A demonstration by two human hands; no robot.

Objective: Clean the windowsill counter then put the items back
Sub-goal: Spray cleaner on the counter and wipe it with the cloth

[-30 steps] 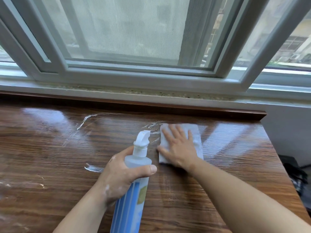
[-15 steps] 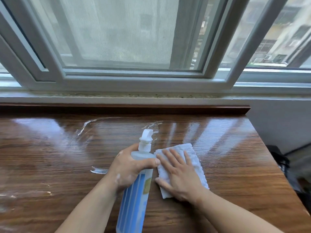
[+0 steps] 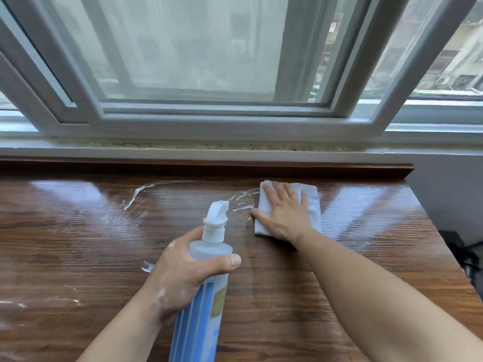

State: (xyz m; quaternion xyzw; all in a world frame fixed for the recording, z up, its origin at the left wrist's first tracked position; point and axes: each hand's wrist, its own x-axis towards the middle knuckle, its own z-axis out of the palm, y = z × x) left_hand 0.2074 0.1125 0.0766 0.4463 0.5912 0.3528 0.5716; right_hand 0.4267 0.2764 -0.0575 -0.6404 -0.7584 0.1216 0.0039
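Gripping spray bottle in left hand, fingers and thumb curled round clear upper part just below white nozzle. Nozzle aimed away toward window, bottle tilted, blue-striped lower end running off bottom of view. Cannot tell whether bottle touches desk. White specks on back of left hand.

Pressing white cloth flat on desk with right hand, palm down, fingers straight and slightly spread. Cloth folded to a rectangle, lying on far right part of desk, close to raised back strip, just right of nozzle and apart from bottle.

Wet streaks on desk left of cloth, one long curved line toward back, more beside cloth's left edge, a small puddle near left wrist. Faint smears at far left.

Brown wood-grain desk, glossy, with pale window reflections across the top. Right end of desk in view, dark blurred object on floor past it, too unclear to name.

Behind back strip, speckled stone sill, then grey-white window frame with sliding panels. Mesh screen across middle pane, hazy. Buildings outside at right. Plain light wall below window at right.
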